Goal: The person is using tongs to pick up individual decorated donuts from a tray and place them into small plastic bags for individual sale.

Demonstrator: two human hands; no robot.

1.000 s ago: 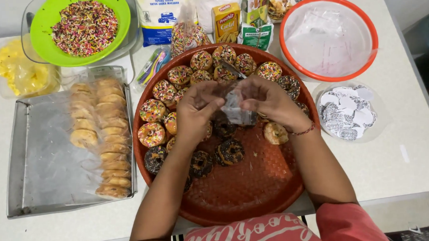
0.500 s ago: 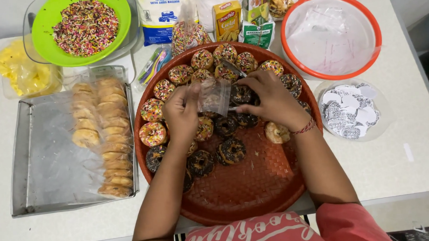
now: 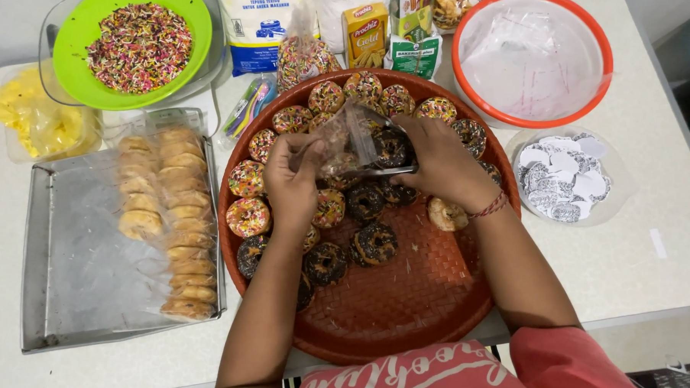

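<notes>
A: Both hands are on the bag, above the tray middle. The left hand pinches its edge shut-fingered; the right hand grips tongs at the mouth.

B: So hold the mouth wide and steady?

A: I'd say so. Keep the bag clear of the donuts at twelve o'clock, and squeeze lightly; the chocolate donut looks easily smeared.

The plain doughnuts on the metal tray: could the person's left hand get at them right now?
Probably not at once: the left hand is pinching a clear plastic bag over the round woven tray. The plain doughnuts lie close, under a plastic sheet.
</notes>
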